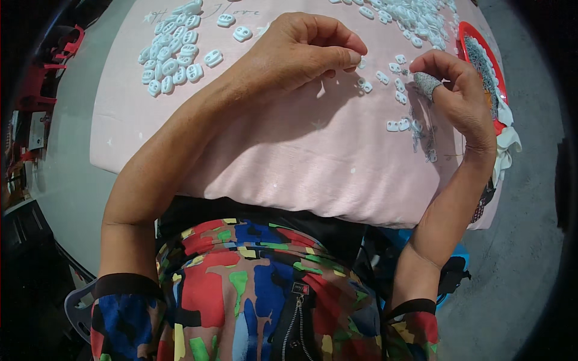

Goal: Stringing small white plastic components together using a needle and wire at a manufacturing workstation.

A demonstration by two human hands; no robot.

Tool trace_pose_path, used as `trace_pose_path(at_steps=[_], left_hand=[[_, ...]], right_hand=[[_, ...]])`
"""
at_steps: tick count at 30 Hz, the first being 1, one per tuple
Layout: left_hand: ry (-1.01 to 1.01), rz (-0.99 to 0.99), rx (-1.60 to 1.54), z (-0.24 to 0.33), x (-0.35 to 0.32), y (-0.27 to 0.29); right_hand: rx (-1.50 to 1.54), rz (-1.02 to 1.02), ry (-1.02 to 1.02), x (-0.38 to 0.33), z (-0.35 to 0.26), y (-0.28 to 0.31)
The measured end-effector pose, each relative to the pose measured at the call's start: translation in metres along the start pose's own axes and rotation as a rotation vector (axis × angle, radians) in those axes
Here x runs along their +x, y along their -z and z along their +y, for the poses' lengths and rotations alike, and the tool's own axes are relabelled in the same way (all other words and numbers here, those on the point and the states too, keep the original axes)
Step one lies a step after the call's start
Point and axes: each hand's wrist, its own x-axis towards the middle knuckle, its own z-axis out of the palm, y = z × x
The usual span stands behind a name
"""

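My left hand (310, 51) is above the pink cloth, thumb and forefinger pinched on a small white plastic piece (362, 62). Just under those fingertips lies another white two-holed piece (365, 85). To the right, my right hand (451, 90) has its thumb wrapped in grey tape (427, 84). Its thumb and forefinger come together in a pinch; whatever sits between them is too small to make out. Several white two-holed pieces (400, 96) lie between the hands. Nearer me are a short row of such pieces (397, 126) and a scatter of tiny grey metal parts (416, 137).
A pile of white oval two-holed pieces (171, 51) covers the table's far left. More loose white pieces (415, 18) are heaped at the far right. A red tray (504, 90) holding small grey parts stands at the right edge, beside a crumpled white cloth (509, 144).
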Motion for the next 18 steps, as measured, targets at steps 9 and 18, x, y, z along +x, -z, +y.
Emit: trace_pose_path(at_steps=[9,18], left_hand=[[0.025,-0.006,-0.088,0.000,-0.002,0.000],[0.022,-0.048,-0.196,-0.004,0.001,-0.007]], right_hand=[[0.098,-0.088,-0.001,0.006,-0.002,-0.003],[0.397,0.014,0.086,0.011,-0.028,-0.039]])
